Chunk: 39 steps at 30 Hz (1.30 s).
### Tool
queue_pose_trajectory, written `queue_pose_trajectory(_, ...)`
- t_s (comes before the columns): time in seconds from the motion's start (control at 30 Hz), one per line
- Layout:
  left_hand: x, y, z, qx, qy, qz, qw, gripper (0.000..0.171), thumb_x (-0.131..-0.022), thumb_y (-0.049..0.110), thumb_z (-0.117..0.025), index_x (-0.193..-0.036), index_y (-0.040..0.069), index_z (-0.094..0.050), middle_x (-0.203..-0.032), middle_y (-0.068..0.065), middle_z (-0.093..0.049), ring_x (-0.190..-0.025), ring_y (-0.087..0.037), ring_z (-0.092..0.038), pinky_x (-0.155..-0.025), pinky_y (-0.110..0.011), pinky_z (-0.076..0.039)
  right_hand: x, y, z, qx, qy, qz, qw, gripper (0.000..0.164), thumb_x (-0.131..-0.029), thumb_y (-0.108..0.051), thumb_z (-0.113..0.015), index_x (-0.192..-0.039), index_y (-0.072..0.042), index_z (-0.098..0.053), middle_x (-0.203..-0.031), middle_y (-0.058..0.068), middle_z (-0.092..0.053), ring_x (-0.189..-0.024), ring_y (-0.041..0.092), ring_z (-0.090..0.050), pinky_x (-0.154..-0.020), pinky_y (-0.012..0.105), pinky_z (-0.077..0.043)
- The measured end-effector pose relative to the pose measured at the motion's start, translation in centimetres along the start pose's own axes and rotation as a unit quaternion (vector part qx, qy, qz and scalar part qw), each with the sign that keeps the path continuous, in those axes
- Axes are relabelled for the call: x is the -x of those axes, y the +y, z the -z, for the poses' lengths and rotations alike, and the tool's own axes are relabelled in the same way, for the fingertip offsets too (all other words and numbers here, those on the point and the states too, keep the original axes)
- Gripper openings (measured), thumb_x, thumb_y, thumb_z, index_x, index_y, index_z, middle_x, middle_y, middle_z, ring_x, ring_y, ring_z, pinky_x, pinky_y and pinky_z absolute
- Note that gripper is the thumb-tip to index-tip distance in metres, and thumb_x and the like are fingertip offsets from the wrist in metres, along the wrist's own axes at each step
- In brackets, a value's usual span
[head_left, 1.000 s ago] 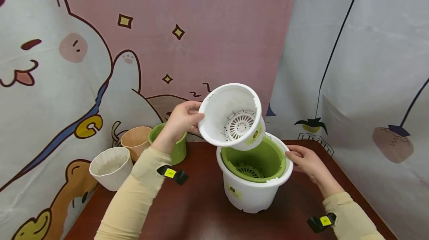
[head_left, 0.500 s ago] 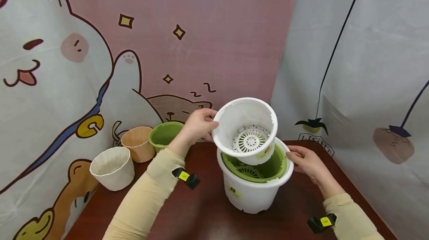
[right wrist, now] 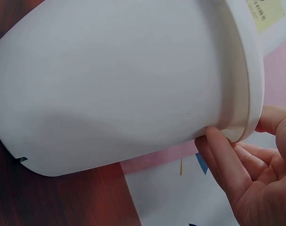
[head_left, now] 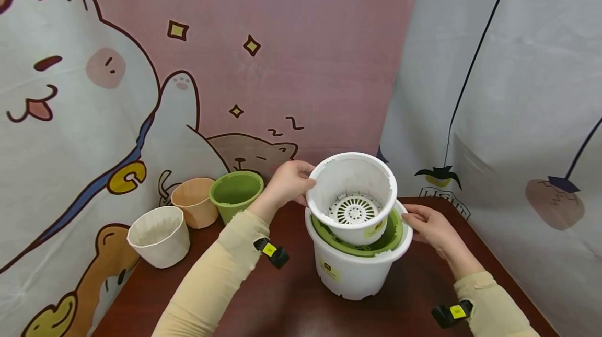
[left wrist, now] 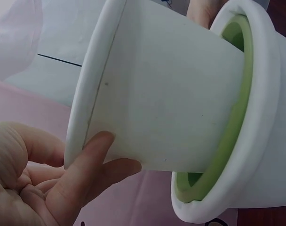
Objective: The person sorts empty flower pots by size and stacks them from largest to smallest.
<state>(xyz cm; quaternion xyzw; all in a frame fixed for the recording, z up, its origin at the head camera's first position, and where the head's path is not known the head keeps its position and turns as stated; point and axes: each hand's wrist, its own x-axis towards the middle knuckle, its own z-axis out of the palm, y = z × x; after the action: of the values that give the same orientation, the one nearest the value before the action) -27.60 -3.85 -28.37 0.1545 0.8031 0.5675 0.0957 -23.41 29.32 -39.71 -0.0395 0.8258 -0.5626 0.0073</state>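
Note:
My left hand (head_left: 288, 184) pinches the rim of a small white flowerpot (head_left: 329, 185), thumb inside and fingers under the lip. The pot has a slotted bottom and tilts slightly toward me; its base has entered the mouth of a green flowerpot (head_left: 335, 243). That green pot sits nested in a large white flowerpot (head_left: 350, 277) standing upright on the table. My right hand (head_left: 430, 226) pinches the large pot's rim on its right side. In the left wrist view, fingertips (left wrist: 103, 141) press the outside wall of the small pot. The green pot's bottom is mostly hidden.
At the back left of the dark red table (head_left: 263, 295) stand a cream flowerpot (head_left: 162, 248), an orange flowerpot (head_left: 199, 214) and another green flowerpot (head_left: 235, 190). A printed cloth backdrop (head_left: 320, 55) rises behind the table and along its right side.
My left hand has moved right and down with the small white flowerpot, from above the green pot into its mouth. The pot is less tilted. My right hand has stayed put.

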Motion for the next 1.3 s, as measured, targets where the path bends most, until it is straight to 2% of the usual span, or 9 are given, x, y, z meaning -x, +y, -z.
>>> queue_pose_trajectory(0.27, -1.1, -1.3, -0.8, -0.014, 0.005, 0.022, 0.9996, 0.027, -0.086, -0.001, -0.055, -0.112, -0.005, -0.059, -0.094, -0.021, -0.064, -0.059, -0.026, -0.066, -0.05, -0.037, -0.054, 0.1, 0.0, -0.1, 0.008, 0.001, -0.004, 1.0, 0.058, -0.093, -0.031, -0.056, -0.134, 0.006, -0.039, -0.123, 0.027, -0.051, -0.094, 0.022, -0.062, -0.073, 0.037, -0.054)
queue_pose_trajectory(0.53, -1.8, -2.3, -1.7, -0.064, 0.011, 0.048, 0.9967, 0.024, -0.084, -0.001, -0.056, -0.107, -0.003, -0.063, -0.091, -0.017, -0.064, -0.059, -0.023, -0.065, -0.049, -0.034, -0.054, 0.1, 0.1, -0.1, 0.005, 0.002, 0.001, 1.0, 0.058, -0.093, -0.031, -0.056, -0.134, 0.006, -0.039, -0.124, 0.029, -0.05, -0.095, 0.022, -0.062, -0.073, 0.037, -0.054)
queue_pose_trajectory(0.67, -2.0, -2.7, -2.0, -0.071, 0.016, 0.057, 0.9957, 0.023, -0.083, -0.002, -0.055, -0.105, -0.003, -0.064, -0.09, -0.018, -0.063, -0.059, -0.024, -0.065, -0.049, -0.033, -0.053, 0.1, 0.1, -0.1, -0.002, 0.002, 0.0, 1.0, 0.057, -0.093, -0.03, -0.056, -0.134, 0.006, -0.039, -0.125, 0.029, -0.05, -0.095, 0.02, -0.062, -0.073, 0.036, -0.054)
queue_pose_trajectory(0.97, -2.3, -2.9, -2.9, -0.076, 0.025, 0.061, 0.9949, 0.023, -0.082, -0.006, -0.055, -0.102, -0.006, -0.064, -0.089, -0.02, -0.063, -0.055, -0.023, -0.064, -0.048, -0.033, -0.053, 0.2, 0.1, -0.1, 0.0, 0.001, 0.0, 1.0, 0.058, -0.093, -0.031, -0.056, -0.134, 0.006, -0.039, -0.125, 0.028, -0.05, -0.095, 0.02, -0.062, -0.074, 0.036, -0.053)
queue_pose_trajectory(1.3, -2.5, -2.8, -3.9, -0.148, 0.022, 0.041, 0.9879, 0.022, -0.08, -0.006, -0.054, -0.098, -0.006, -0.066, -0.083, -0.014, -0.064, -0.047, -0.019, -0.062, -0.045, -0.032, -0.052, 0.3, -0.1, -0.1, 0.012, 0.005, 0.003, 1.0, 0.06, -0.092, -0.034, -0.056, -0.134, 0.006, -0.039, -0.124, 0.028, -0.051, -0.094, 0.021, -0.062, -0.073, 0.037, -0.054)
